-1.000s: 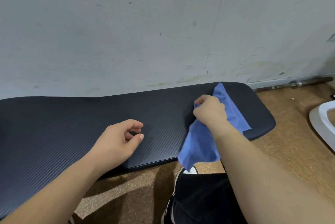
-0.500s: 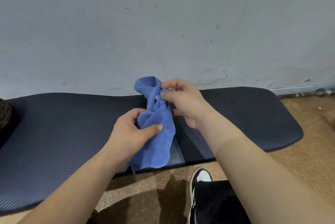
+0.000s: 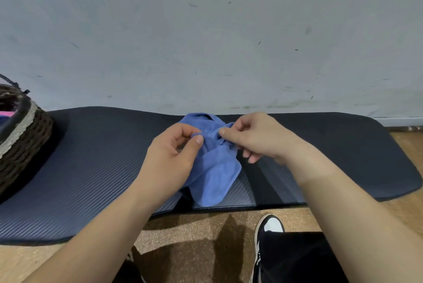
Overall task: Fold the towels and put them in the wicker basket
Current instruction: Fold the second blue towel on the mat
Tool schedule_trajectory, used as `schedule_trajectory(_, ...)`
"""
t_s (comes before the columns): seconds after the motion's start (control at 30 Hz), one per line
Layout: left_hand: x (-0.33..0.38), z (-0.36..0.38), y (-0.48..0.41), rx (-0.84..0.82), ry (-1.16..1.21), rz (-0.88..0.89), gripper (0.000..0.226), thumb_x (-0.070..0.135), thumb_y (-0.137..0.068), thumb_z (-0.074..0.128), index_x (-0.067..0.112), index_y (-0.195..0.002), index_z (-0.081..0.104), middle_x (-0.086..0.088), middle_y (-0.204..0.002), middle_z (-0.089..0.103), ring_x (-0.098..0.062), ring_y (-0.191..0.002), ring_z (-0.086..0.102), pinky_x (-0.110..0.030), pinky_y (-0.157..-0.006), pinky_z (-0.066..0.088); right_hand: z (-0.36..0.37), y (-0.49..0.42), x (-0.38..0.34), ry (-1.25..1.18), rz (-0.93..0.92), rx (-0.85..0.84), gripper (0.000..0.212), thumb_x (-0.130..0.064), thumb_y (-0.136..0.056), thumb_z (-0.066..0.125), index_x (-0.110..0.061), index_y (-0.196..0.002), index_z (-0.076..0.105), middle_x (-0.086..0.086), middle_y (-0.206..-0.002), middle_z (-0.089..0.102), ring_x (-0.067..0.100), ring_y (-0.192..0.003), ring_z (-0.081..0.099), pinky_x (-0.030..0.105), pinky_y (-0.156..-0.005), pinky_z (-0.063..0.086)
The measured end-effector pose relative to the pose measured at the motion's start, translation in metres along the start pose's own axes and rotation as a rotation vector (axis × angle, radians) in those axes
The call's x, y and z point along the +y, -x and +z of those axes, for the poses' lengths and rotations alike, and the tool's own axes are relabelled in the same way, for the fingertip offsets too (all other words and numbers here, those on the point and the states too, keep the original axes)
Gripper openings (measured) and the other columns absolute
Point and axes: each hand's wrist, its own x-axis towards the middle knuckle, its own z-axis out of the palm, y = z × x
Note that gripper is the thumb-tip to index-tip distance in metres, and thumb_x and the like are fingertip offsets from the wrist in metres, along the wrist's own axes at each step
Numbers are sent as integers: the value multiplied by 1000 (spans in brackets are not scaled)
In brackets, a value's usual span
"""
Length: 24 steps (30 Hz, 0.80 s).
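Blue towel (image 3: 215, 168): crumpled, not yet folded, raised between both hands over the middle of a dark ribbed mat (image 3: 91, 168); upper part bunched at the fingertips, lower part hanging in a loose flap toward the mat's near edge; contact with the mat not determinable. Left hand (image 3: 171, 159): gripping the towel's upper left fold, thumb and forefinger pinching the cloth, remaining fingers curled. Right hand (image 3: 258, 138): pinching the upper right of the same bunch between thumb and forefinger, other fingers loosely curled beneath. Both hands close together, separated only by the gathered fabric. Wicker basket (image 3: 25, 145): far left on the mat, cut by the frame edge, well apart from the towel; dark brown weave, pale band under a dark rim, a strip of pink cloth (image 3: 4, 113) showing inside. Mat laid on a tan floor (image 3: 183, 232) against a pale grey scuffed wall (image 3: 206, 42). Black-and-white shoe (image 3: 270, 227) and black trouser leg (image 3: 297, 257) at lower right, on the floor just before the mat's near edge.
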Motion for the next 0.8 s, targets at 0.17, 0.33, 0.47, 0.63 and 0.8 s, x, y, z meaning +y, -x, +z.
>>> schedule_trajectory(0.17, 20, -7, 4, -6, 168, 25, 8, 17, -101, 64, 17, -95, 69, 3, -65, 64, -18, -43, 48, -28, -42, 43, 6, 1, 0, 29, -145, 104, 15, -20, -91, 65, -9, -80, 70, 0, -60, 61, 13, -49, 49, 31, -52, 48)
schedule_trajectory(0.33, 22, -3, 8, 10, 172, 8, 10, 19, -103, 61, 17, -95, 67, -2, -68, 64, -13, -44, 47, -27, -41, 42, 6, 23, -26, -282, -82, -86, 46, -49, -99, 63, -7, -82, 70, 12, -64, 63, 19, -44, 51, 29, -47, 48)
schedule_trajectory(0.47, 27, 0, 20, -128, 200, 69, 13, 13, -104, 58, 18, -95, 65, -5, -76, 67, -9, -51, 54, -20, -46, 45, 15, 33, -29, -322, -122, -282, 59, -64, -90, 64, -6, -87, 76, 11, -80, 69, 19, -69, 65, 30, -65, 55)
schedule_trajectory(0.63, 32, 4, 27, -302, 271, 20, 21, 5, -103, 58, 19, -104, 73, 22, -140, 61, -27, -72, 77, -36, -55, 59, 4, 25, -13, -516, -54, -441, 25, -30, -93, 75, -7, -83, 73, 11, -77, 68, 17, -69, 65, 28, -66, 54)
schedule_trajectory(0.8, 17, -8, 9, -22, 19, 25, 36, 0, -93, 63, 30, -113, 66, 1, -87, 75, -18, -64, 70, -21, -57, 51, 1, 20, -10, -414, -121, -293, 22, -20, -104, 60, -3, -95, 69, 14, -87, 64, 24, -81, 58, 31, -70, 49)
